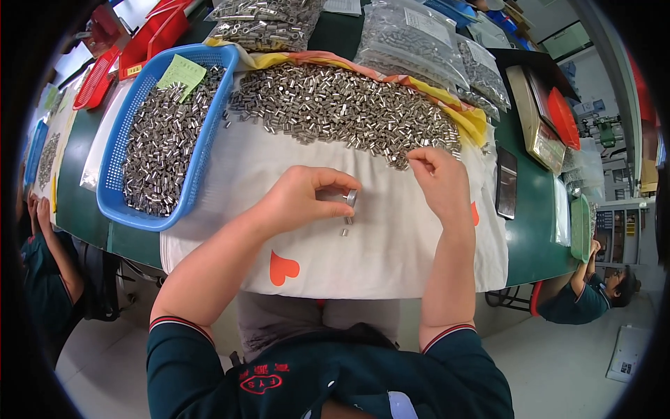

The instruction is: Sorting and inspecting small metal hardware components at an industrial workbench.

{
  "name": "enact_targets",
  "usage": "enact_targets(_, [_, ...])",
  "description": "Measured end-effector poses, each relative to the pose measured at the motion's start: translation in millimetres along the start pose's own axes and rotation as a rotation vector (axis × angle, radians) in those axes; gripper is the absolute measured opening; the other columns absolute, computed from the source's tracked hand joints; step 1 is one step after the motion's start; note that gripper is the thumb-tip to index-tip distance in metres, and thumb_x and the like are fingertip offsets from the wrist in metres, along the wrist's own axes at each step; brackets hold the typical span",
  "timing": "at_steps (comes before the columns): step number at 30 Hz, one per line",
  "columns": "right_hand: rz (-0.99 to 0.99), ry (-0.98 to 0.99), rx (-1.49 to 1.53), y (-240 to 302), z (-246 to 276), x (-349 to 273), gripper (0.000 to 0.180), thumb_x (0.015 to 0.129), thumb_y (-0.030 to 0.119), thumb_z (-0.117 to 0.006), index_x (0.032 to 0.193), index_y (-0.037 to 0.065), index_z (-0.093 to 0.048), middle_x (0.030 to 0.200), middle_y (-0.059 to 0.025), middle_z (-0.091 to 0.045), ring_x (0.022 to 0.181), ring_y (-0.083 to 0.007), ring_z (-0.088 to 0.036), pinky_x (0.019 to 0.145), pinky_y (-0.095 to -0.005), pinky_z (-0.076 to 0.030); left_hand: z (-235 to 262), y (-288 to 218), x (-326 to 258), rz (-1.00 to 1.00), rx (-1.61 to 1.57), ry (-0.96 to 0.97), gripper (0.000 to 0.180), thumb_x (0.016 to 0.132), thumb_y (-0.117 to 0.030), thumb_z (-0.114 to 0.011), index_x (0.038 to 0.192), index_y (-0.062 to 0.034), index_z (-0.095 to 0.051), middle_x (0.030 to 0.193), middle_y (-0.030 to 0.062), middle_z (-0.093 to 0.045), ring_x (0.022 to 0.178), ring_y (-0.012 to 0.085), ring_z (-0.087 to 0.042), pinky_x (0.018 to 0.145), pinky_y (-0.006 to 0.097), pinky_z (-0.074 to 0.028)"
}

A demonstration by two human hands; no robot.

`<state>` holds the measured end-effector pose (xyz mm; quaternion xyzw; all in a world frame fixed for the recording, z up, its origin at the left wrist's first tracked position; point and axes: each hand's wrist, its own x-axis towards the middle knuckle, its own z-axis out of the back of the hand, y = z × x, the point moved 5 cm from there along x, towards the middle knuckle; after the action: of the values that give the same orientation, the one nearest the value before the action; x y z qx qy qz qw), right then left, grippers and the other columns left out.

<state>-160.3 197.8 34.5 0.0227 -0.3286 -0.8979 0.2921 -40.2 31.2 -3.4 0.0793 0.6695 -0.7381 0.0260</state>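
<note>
My left hand (307,199) is over the middle of the white cloth (244,181), its thumb and forefinger closed on a short, round metal piece (351,198). Just below those fingertips are two small metal cylinders (343,232), one of them close under the held piece. At the near right edge of a wide heap of shiny metal cylinders (349,112), my right hand (441,183) has its fingertips pinched together. Whatever may be between them is too small to make out.
A blue basket (112,171) of similar cylinders, topped by a green paper slip (181,77), stands left. Bags of metal parts (412,42) lie behind a rolled yellow-orange cloth edge (474,124). A phone (507,183) lies right. Other people sit at both sides.
</note>
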Motion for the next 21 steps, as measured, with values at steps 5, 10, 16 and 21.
enact_targets(5, [0.080, 0.034, -0.119, 1, -10, 2, 0.011, 0.073, 0.008, -0.059, 0.083, 0.003, -0.062, 0.077, -0.0083, -0.060, 0.068, -0.0183, -0.055, 0.063, -0.0280, -0.044, 1, 2, -1, 0.007, -0.028, -0.018, 0.035, 0.070, -0.008, -0.070, 0.103, -0.0015, -0.059, 0.089, 0.0064, -0.063, 0.083, 0.0109, -0.058, 0.075, 0.025, -0.048])
enact_targets(10, [0.051, 0.094, -0.230, -2, -19, 1, 0.009, 0.070, 0.007, -0.060, 0.077, 0.002, -0.060, 0.073, -0.0090, -0.057, 0.070, -0.0226, -0.055, 0.065, -0.0323, -0.044, 1, 0, -1, 0.067, -0.057, -0.008, 0.033, 0.072, -0.006, -0.068, 0.104, -0.0013, -0.059, 0.088, 0.0059, -0.062, 0.082, 0.0095, -0.058, 0.070, 0.023, -0.049])
enact_targets(16, [0.118, 0.107, -0.233, 11, -27, -2, 0.006, 0.071, 0.007, -0.059, 0.074, 0.003, -0.060, 0.072, -0.0086, -0.057, 0.072, -0.0239, -0.055, 0.067, -0.0333, -0.044, 4, 7, 0, 0.061, -0.204, -0.026, 0.034, 0.073, -0.004, -0.067, 0.106, 0.0002, -0.057, 0.085, 0.0034, -0.061, 0.078, 0.0066, -0.056, 0.067, 0.021, -0.048])
enact_targets(21, [0.014, 0.221, 0.326, 39, -28, -14, 0.006, 0.072, 0.004, -0.059, 0.078, 0.001, -0.061, 0.076, -0.0056, -0.060, 0.072, -0.0155, -0.057, 0.066, -0.0265, -0.044, 6, 8, 4, 0.029, -0.283, -0.059, 0.035, 0.073, -0.002, -0.066, 0.107, 0.0009, -0.056, 0.085, 0.0021, -0.060, 0.077, 0.0061, -0.056, 0.069, 0.021, -0.047])
